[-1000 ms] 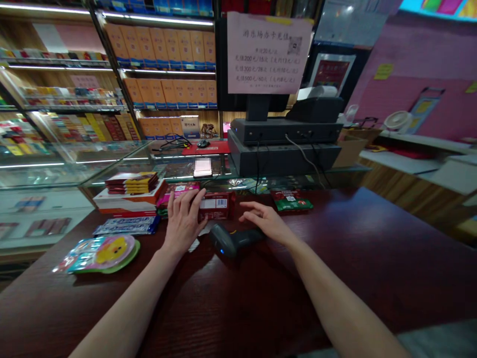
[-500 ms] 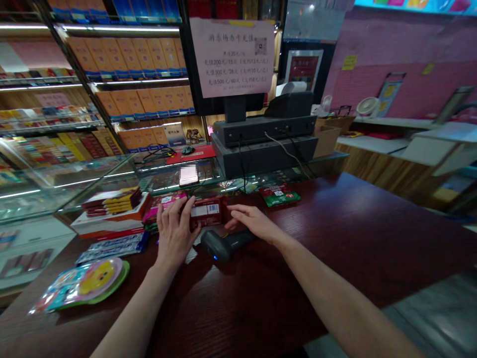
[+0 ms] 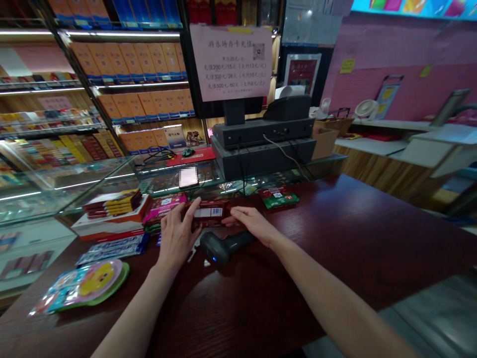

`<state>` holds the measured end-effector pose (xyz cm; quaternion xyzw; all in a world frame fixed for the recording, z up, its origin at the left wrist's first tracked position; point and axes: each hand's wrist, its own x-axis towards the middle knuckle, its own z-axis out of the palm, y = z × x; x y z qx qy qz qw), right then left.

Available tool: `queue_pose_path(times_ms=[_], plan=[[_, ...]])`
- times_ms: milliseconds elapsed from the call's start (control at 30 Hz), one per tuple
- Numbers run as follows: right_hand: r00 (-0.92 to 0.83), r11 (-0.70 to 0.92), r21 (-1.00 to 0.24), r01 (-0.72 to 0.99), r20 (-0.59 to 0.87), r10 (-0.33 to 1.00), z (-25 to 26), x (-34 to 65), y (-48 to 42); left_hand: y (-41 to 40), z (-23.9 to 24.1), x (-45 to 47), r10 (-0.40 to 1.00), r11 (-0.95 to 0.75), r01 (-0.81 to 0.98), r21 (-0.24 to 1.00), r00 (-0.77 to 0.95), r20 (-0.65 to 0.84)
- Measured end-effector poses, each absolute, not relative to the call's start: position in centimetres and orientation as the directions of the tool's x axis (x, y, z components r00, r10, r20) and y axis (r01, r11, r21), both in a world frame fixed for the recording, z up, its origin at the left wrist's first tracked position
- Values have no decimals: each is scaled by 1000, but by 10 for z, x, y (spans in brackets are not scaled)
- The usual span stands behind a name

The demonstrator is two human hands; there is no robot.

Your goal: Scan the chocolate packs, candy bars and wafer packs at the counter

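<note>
The left hand (image 3: 178, 236) grasps the left end of a dark red box (image 3: 207, 213), fingers over the top and thumb low at the front. The right hand (image 3: 257, 226) has its fingers stretched to the box's right end; whether they grip it, I cannot tell.

A black scanner (image 3: 219, 247) with a blue light lies on the brown counter (image 3: 238, 308), in front of the box, its handle running rightward to the right hand. Behind the left hand is a pink pack (image 3: 164, 209); further left, a white-and-orange carton (image 3: 108, 226) carries stacked bars (image 3: 114, 203). Nearer lie blue packs (image 3: 114, 247) and a yellow-faced toy pack (image 3: 89, 286). A green-and-red bag (image 3: 278, 197) rests beyond the right hand. Behind everything stand a glass case (image 3: 167, 181) and a monitor with a paper sign (image 3: 233, 62).

The box's long axis runs left to right; its barcode side faces the wearer, barcode toward the right end.
</note>
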<state>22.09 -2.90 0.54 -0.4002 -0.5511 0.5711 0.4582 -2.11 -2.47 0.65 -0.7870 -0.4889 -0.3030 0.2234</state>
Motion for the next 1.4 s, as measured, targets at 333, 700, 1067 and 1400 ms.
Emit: queue_pose_path(times_ms=[333,700,1067,1400], plan=[[-218,-2,-994,-106,22,976,7,228,-25,-14,9,-26,674,-555,830,44,418,609],[-125,41,-982,-185,64,990,10,236,-20,-11,28,-24,523,-590,807,-20,401,752],[62,94,-951,-296,79,995,16,285,-8,8,37,29,433,-735,675,-64,539,723],[203,84,-937,-340,15,979,9,328,2,33,34,82,441,-764,625,-158,685,580]])
